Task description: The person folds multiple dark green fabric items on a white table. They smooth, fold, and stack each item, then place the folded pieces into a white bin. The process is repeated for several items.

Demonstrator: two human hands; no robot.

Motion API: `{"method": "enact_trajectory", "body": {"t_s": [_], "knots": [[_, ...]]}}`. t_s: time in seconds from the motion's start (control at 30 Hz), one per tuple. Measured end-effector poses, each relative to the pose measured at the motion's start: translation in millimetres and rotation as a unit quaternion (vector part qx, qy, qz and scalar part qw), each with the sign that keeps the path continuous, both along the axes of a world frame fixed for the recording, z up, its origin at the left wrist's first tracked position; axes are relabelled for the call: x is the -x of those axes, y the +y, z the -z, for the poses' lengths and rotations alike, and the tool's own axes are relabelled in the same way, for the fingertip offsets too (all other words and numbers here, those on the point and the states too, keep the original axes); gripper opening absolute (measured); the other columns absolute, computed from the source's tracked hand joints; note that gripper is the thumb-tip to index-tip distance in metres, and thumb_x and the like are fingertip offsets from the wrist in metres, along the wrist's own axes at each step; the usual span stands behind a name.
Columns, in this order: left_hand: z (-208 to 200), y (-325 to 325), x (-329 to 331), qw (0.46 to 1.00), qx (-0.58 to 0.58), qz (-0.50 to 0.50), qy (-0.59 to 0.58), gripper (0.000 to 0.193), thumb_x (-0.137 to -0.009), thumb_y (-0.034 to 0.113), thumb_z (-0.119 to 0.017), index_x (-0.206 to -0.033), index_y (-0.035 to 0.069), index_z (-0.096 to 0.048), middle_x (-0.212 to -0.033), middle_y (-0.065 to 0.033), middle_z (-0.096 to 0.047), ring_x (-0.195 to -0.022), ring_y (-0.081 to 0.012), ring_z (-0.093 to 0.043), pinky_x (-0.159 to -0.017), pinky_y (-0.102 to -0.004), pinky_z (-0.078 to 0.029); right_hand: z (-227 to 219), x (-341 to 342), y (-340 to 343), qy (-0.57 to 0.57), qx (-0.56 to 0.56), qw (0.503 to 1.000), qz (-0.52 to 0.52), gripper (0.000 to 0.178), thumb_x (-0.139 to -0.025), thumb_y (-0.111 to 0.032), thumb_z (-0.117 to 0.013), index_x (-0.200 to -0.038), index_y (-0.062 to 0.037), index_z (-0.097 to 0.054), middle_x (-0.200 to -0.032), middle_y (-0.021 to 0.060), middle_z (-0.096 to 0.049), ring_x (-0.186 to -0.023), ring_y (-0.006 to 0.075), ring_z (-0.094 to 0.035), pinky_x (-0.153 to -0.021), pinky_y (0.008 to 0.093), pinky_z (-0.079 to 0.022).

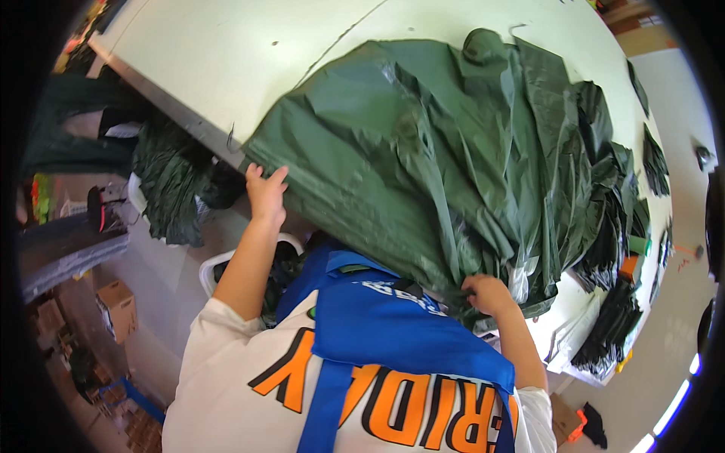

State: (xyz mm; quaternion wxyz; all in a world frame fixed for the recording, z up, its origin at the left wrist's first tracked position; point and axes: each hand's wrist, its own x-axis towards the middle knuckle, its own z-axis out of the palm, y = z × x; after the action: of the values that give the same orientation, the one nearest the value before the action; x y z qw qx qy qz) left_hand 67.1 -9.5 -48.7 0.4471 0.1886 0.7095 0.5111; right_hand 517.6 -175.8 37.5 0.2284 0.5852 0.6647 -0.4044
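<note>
The left hand (pixel 266 195) is at the left end of the near edge of a large dark green coated-fabric piece (pixel 362 162), thumb and fingers spread apart; whether they pinch the hem or only rest on it, I cannot tell. The right hand (pixel 489 294) is closed on a gathered fold farther along that edge, just beside a whitish patch.

To handle it well, I would keep the near edge lightly taut between both hands, ease out the bunching at the right fingers, and smooth the slick cloth away from the body without dragging it.

The piece lies mostly beyond the hands, fairly flat ahead of the left and heaped in ridges ahead of and beside the right; its near edge runs between them, close to the blue apron (pixel 408 332). Beneath is the white worktable (pixel 219 64). Farther right, dark folded bundles (pixel 612 321) lie on it; left, below table level, sits a crumpled green pile (pixel 170 185).
</note>
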Motion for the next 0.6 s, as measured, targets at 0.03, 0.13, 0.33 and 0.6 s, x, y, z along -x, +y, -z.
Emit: {"method": "enact_trajectory", "body": {"t_s": [0.03, 0.13, 0.33, 0.6], "knots": [[-5, -3, -2, 0.999, 0.013, 0.009, -0.04, 0.084, -0.076, 0.006, -0.072, -0.143, -0.001, -0.021, -0.136, -0.0191, -0.04, -0.097, -0.0208, -0.054, -0.074, -0.0322, -0.047, -7, 1, 3, -0.038, 0.112, 0.993, -0.015, 0.025, -0.073, -0.011, -0.068, -0.098, -0.0136, -0.067, -0.094, 0.0077, -0.066, -0.095, 0.0313, -0.061, -0.081, 0.0398, -0.048], [-14, -17, -5, 0.986, 0.083, 0.106, -0.098, 0.081, -0.077, 0.003, -0.069, -0.141, 0.001, -0.019, -0.119, -0.0134, -0.051, -0.082, -0.0139, -0.053, -0.058, -0.0238, -0.043, -23, -18, 43, 0.14, 0.27, 0.953, -0.001, 0.014, -0.08, -0.014, -0.065, -0.093, -0.0116, -0.071, -0.085, 0.0021, -0.07, -0.081, 0.0179, -0.066, -0.073, 0.0347, -0.052], [-32, -14, -30, 0.977, 0.084, 0.115, -0.16, 0.008, -0.087, 0.007, -0.058, -0.095, 0.006, -0.055, -0.076, 0.0005, -0.054, -0.064, -0.0091, -0.052, -0.055, -0.0243, -0.047, 4, -81, 237, -0.01, -0.48, 0.848, 0.226, 0.027, -0.085, -0.025, -0.065, -0.104, -0.006, -0.059, -0.091, 0.0127, -0.064, -0.089, 0.0277, -0.062, -0.078, 0.0367, -0.05], [-38, 0, -44, 0.942, -0.044, 0.131, 0.306, 0.047, -0.081, 0.002, -0.063, -0.125, 0.003, -0.047, -0.114, -0.0074, -0.047, -0.086, -0.0139, -0.052, -0.074, -0.0262, -0.047, 10, -142, 274, -0.087, -0.528, 0.807, 0.249, 0.026, -0.087, -0.023, -0.059, -0.107, -0.0058, -0.063, -0.094, 0.0167, -0.068, -0.088, 0.0353, -0.065, -0.077, 0.0406, -0.051]]}}
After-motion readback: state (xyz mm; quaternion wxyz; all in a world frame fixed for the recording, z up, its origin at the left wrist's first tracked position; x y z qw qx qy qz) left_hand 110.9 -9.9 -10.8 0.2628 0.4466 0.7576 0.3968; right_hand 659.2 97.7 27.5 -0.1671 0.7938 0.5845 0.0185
